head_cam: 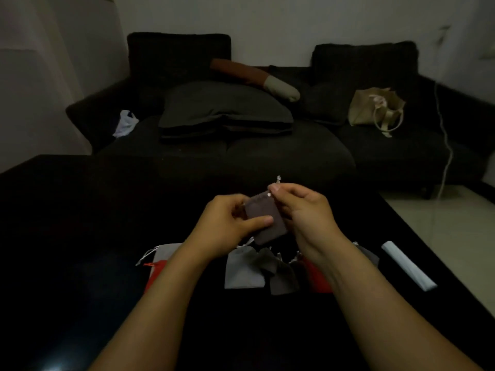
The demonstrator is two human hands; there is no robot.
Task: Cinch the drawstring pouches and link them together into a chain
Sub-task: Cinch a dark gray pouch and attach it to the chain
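Both hands are raised above the black table [80, 236], and between them I see one small dark brown fabric pouch [263, 214]. My left hand [227, 226] grips the pouch from the left side, with the thumb [261, 222] lying across its front face and the other fingers curled behind it. My right hand [305, 207] is at the top right corner of the pouch, and there its thumb and forefinger pinch the silver drawstring [278, 180], whose short end stands up above the fingertips. The pouch is tilted, with its mouth toward the far side.

Going from left to right on the table under my forearms: a light grey pouch [166, 251] with a silver cord lies at the near left, and a red pouch [158, 270] is just beside it, partly hidden by my left forearm. In the middle lies a grey flat pouch [242, 271], and a dark grey pouch [284, 281] touches it on the right. Another red pouch [316, 277] shows just left of my right forearm, partly hidden by it. Whether these are tied to each other I cannot tell, the light is too weak. A white rolled sheet [408, 265] lies near the right edge of the table.

Far behind stands a dark sofa [267, 153] with a beige tote bag [375, 108] on its right seat.
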